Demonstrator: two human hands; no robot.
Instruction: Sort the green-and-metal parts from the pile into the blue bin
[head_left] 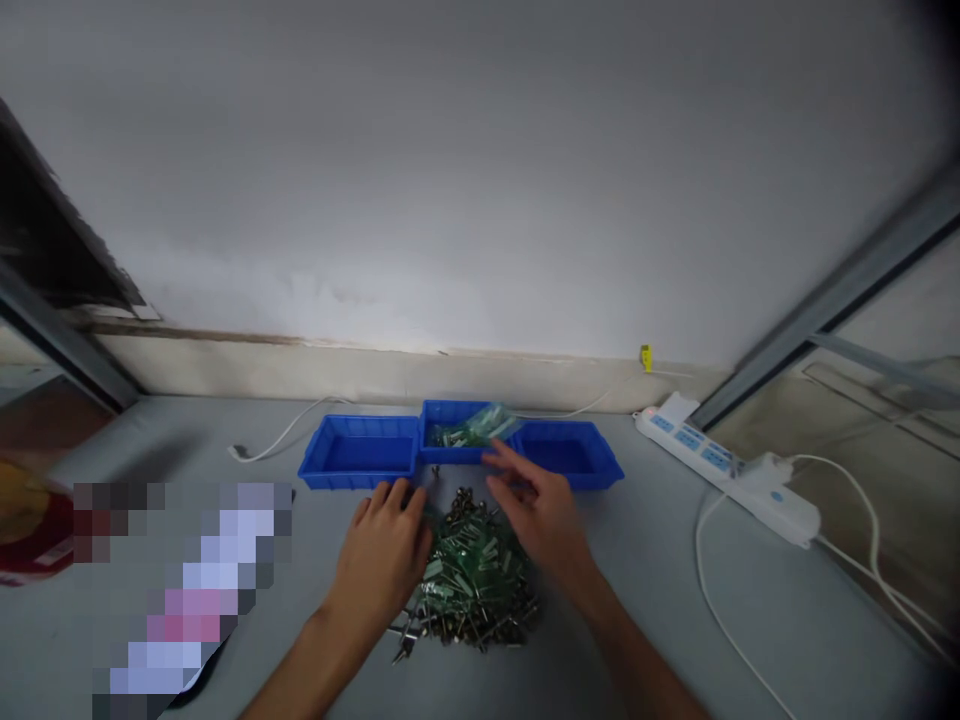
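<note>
No readable text, label, brand, number or sign can be found in the head view. The blue trays [360, 452] are seen without any marking. On the white power strip [731, 470] only blue socket areas are noticed, and no letters can be made out. A small yellow tag [646, 357] at the wall is too small to be read. One area at the left is pixelated.

Small assembly workshop, blue parts bins [360, 455], pile of metal parts [472, 580], power strip [724, 465], bare wall
</note>
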